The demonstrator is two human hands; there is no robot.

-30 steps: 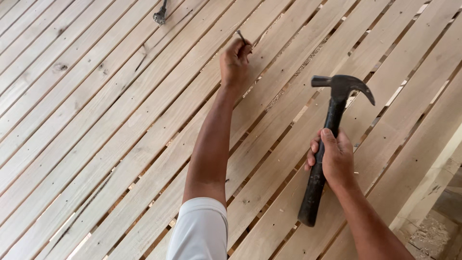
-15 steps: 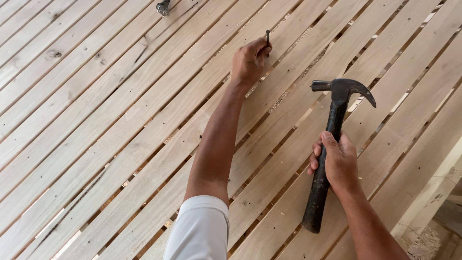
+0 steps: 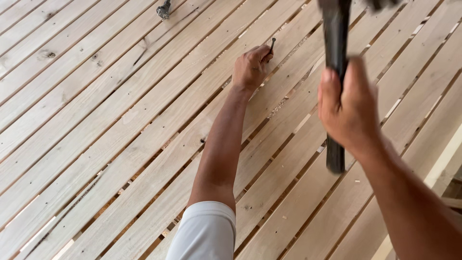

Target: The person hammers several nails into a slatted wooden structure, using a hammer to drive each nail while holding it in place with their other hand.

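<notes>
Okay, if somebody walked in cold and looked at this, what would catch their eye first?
The right hand, large at upper right, grips a dark hammer raised so its head leaves the frame. At top centre the left hand pinches a nail against pale wooden slats that run diagonally.

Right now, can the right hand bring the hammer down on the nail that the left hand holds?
Probably yes: the right hand holds the hammer raised, and nothing lies between it and the nail in the left hand.

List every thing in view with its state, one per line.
Left hand: pinching the nail.
Nail: on end on a plank, not driven in.
Right hand: gripping the hammer.
Hammer: raised, head out of frame.
Planks: side by side, gaps between.
</notes>
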